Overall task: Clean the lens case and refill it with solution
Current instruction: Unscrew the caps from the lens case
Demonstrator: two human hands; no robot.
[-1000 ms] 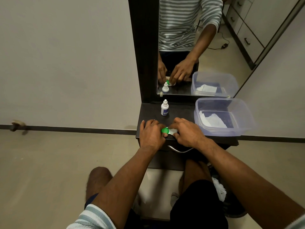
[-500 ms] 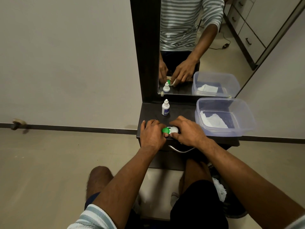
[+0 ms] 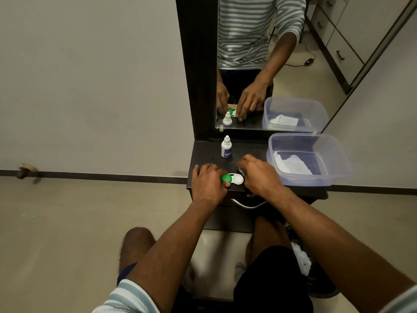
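The white lens case [image 3: 237, 179] lies near the front edge of the dark dresser top [image 3: 207, 152]. Its left well wears a green cap [image 3: 226, 178]; its right well is uncovered and white. My left hand [image 3: 207, 184] holds the case down at the green-capped end, fingers closed around it. My right hand [image 3: 259, 175] sits just right of the case, fingers curled around a small pale cap [image 3: 241, 170] that is mostly hidden. A small white solution bottle [image 3: 226, 147] with a blue label stands upright behind the case, capped and untouched.
A clear plastic container [image 3: 300, 135] with a white tissue [image 3: 291, 164] inside fills the dresser's right side. A mirror [image 3: 282, 75] rises behind. A metal drawer handle [image 3: 247, 205] sits below the front edge. My knees are under the dresser.
My right hand has drawn off to the right of the case, and the right well, covered by fingers before, now shows open and white. My left hand has stayed on the green end.
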